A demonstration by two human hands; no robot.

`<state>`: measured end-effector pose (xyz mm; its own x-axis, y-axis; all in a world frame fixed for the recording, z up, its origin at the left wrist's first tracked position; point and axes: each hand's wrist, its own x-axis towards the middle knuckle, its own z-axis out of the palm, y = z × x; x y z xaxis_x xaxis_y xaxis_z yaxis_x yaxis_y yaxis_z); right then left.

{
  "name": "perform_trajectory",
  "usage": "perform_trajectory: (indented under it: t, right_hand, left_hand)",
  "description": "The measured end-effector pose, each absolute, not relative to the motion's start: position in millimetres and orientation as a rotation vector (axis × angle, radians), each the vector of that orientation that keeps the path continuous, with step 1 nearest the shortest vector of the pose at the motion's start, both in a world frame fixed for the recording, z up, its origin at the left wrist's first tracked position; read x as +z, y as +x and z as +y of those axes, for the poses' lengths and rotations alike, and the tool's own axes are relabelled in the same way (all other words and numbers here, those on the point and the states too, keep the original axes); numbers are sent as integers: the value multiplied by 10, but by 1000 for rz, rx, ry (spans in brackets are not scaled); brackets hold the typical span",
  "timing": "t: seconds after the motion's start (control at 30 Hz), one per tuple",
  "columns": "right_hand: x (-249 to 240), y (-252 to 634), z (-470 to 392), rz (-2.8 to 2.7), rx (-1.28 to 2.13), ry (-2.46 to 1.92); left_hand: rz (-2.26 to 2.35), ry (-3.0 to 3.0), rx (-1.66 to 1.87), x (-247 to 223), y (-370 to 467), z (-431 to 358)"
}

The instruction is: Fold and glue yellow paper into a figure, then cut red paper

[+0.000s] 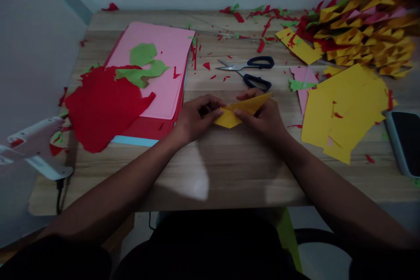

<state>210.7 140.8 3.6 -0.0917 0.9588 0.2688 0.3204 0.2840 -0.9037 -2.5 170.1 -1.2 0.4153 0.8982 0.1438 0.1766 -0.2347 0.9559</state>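
A folded piece of yellow paper point(229, 119) is held between both hands over the middle of the wooden table. Its left end is pinched by the thumb and fingers of my left hand point(198, 116). My right hand point(264, 116) grips the other side, thumb in front and fingers behind, and a pointed corner sticks out to the upper right. Just beyond the hands lie scissors point(244, 69) with dark blue handles, their blades partly apart. To the right is a loose pile of yellow paper pieces point(341, 109).
Pink sheets point(154, 57) lie stacked over red ones on the left, under green scraps point(142, 52) and crumpled red paper point(101, 109). A white glue gun point(39, 148) stands at the left edge. Folded yellow paper units point(367, 30) are heaped back right, near a phone point(405, 140).
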Motion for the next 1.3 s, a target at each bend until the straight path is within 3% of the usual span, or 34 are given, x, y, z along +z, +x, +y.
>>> perform_trajectory:
  t: [0.27,0.53,0.87,1.13,1.3]
  right_hand:
    - [135,2073,1355,-1549,543,-1223]
    - [47,2048,1278,-1665,871,-1098]
    - [111,2080,1251,-1830,697,-1095]
    - [164,2125,1269,-2091,986,-901]
    - [127,2101,1287,-2156,930,-884]
  left_hand:
    - [907,1447,949,-3,7,1740]
    - [957,1225,970,47,55,1666]
    - [982,1282,919,67,99,1600]
    - [1043,1365,1083,35,75,1648]
    - [979,1345,1026,30,73,1644]
